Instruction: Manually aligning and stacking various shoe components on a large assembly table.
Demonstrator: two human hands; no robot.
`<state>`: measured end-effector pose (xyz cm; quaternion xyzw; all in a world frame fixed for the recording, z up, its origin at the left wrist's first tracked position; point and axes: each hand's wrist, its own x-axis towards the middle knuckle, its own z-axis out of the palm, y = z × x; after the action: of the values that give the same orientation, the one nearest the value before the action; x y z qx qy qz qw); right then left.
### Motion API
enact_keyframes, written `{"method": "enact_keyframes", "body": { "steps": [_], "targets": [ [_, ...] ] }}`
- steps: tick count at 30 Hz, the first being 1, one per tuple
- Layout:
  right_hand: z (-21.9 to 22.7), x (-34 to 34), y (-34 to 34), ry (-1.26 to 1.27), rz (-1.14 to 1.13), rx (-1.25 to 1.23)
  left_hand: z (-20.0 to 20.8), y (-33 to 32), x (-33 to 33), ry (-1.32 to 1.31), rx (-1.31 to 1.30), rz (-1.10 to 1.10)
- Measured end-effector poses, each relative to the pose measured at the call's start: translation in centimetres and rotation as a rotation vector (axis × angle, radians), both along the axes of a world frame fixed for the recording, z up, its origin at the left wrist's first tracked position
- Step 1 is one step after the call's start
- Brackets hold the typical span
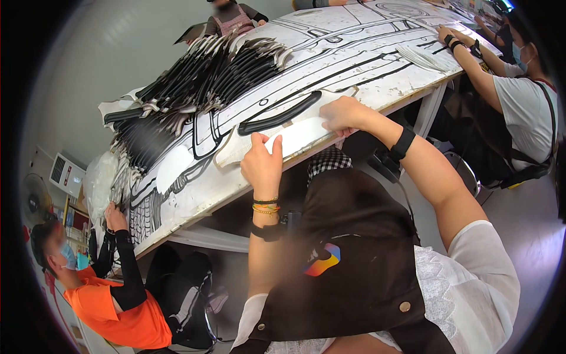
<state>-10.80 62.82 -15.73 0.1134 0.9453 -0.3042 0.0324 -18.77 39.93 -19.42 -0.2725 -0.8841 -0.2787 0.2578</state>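
A smooth white curved strip [298, 135] lies along the near edge of the table, in front of me. My left hand [263, 163] is closed on its left end, thumb and forefinger at the edge. At the other end, my right hand [344, 115] grips the strip with bent fingers, which partly hide that end. Under and beyond the strip rests a flat cream piece [234, 152] carrying a long, curved, black padded band [282, 115]. Its right tip shows past my right hand.
Piles of black-and-cream pieces [212, 74] cover the far left of the white table [377, 82], which bears black line drawings. Loose white pieces [174, 168] lie at left, thin white strips [421, 58] at right. People work at left [118, 307], right [519, 100] and far side [233, 20].
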Motion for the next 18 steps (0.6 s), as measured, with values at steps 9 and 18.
{"method": "enact_keyframes", "body": {
  "steps": [9,18],
  "targets": [
    [0.1,0.8,-2.6,0.160,-0.046,0.610,0.0,-0.1,0.0,-0.004,0.007,0.007],
    [-0.6,-2.2,-3.5,-0.008,0.180,1.167,0.3,0.1,-0.2,-0.058,-0.007,0.032]
  ]
}}
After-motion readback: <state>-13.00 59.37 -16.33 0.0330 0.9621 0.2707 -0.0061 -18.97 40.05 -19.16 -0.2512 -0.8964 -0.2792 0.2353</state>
